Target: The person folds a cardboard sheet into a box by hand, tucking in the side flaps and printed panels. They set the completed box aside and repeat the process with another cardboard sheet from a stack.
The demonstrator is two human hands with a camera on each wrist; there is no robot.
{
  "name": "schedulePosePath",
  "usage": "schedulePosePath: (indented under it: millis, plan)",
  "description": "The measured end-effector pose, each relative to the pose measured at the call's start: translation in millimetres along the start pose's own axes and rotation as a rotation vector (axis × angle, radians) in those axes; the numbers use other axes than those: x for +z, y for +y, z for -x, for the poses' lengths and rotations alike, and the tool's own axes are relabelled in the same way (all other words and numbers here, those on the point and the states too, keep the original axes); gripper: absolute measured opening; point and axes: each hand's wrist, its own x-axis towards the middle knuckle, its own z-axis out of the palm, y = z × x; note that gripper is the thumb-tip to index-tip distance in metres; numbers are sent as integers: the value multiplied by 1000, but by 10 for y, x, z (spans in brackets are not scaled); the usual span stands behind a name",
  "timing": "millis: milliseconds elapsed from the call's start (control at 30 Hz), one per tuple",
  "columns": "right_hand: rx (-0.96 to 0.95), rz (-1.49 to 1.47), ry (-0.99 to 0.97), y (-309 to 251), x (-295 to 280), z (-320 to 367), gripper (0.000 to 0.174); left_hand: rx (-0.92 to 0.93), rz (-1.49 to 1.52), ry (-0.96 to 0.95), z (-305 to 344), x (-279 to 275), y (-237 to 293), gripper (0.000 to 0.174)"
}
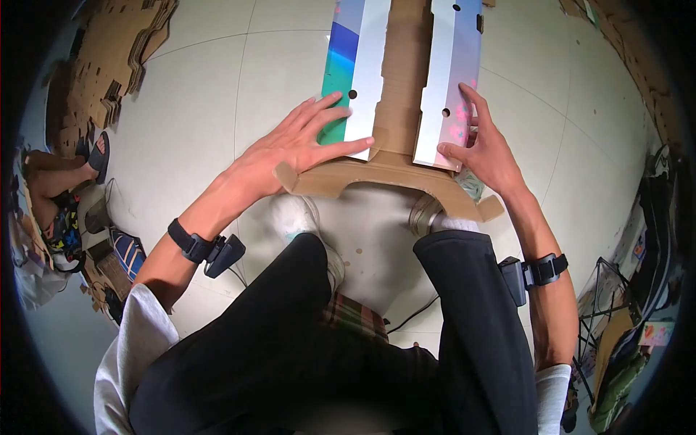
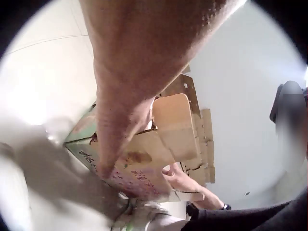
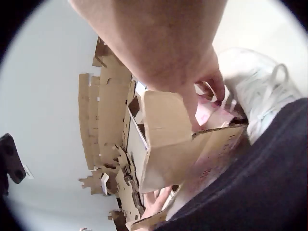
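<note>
Left grip (image 1: 304, 141) flat atop carton (image 1: 400, 72) | right grip (image 1: 484, 148) clasps its edge

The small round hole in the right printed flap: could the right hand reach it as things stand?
Probably yes. The right hand rests on that flap, its forefinger lies just beside the hole, and nothing lies between them.

Floor (image 1: 203, 109): pale tiles, grey joints.
Under your fingers (image 1: 341, 149): flattened carton (image 1: 402, 65), lying flat on the tiles.
Far left of your fingers: cardboard stack (image 1: 109, 65).
Behind your fingers, toward you: your white shoes (image 1: 293, 214), black cable (image 1: 413, 313).
</note>
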Motion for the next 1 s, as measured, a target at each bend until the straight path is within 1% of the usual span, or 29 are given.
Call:
schedulePosePath:
  millis: [67,133,233,267,333,433,467,567,667,767,867,967,1000]
  plan:
    - [19,-8,-40,-20,-8,7,107,113,-64,36,-37,34,-26,92]
    - [57,-50,-107,-59,-24,17,110,171,-115,-2,-56,12,18,90]
    - [-40,-19,-130,55,37,13,115,238,-103,-35,-53,49,-19,89]
    - [-39,28,-138,80,37,24,117,257,-86,-42,-52,63,-24,89]
    - [-38,124,-151,58,39,50,122,234,-153,-52,-60,53,-6,84]
    - [-25,190,-161,27,44,80,127,229,-207,-76,-60,8,20,77]
    - [-40,177,-157,47,59,87,127,232,-218,-86,-56,2,24,75]
    - [-69,160,-151,122,56,76,127,249,-242,-17,-41,69,22,67]
    - [-67,163,-162,160,55,62,125,281,-233,-4,-39,123,-26,55]
    - [-61,147,-176,122,49,76,124,297,-188,2,-43,90,-8,51]
    - [-45,156,-183,55,78,100,123,276,-221,7,-13,101,44,55]
    - [-44,199,-185,20,77,101,121,261,-270,-28,16,149,86,61]
    - [-40,206,-188,6,77,100,120,257,-226,-28,20,192,67,56]
